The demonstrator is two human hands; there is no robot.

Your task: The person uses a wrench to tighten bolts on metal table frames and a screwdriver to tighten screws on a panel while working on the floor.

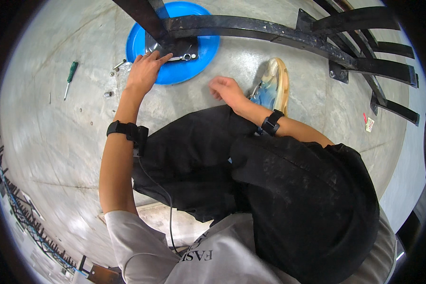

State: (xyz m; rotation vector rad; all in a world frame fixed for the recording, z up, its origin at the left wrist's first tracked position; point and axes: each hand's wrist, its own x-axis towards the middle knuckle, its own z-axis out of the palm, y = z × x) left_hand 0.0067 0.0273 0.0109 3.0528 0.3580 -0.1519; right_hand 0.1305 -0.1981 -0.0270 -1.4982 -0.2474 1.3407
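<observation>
At the near left rim of a blue round tray (187,75), my left hand (146,72) has its thumb and fingers closed over one end of a metal wrench (179,58). The wrench's ring end sticks out to the right of my thumb. Under it is a black metal plate (190,46), partly hidden by a black steel post (149,19) that stands over the tray. My right hand (226,90) hovers apart from the tray, before my shoe, with its fingers curled. Whatever may be inside those fingers is hidden.
A green-handled screwdriver (71,75) lies on the floor at the left. Closer in are a metal socket (108,94) and a bolt (119,64). Black steel bars (279,35) cross the far right. My shoe (273,87) and a cable (158,184) from my left wrist are nearby.
</observation>
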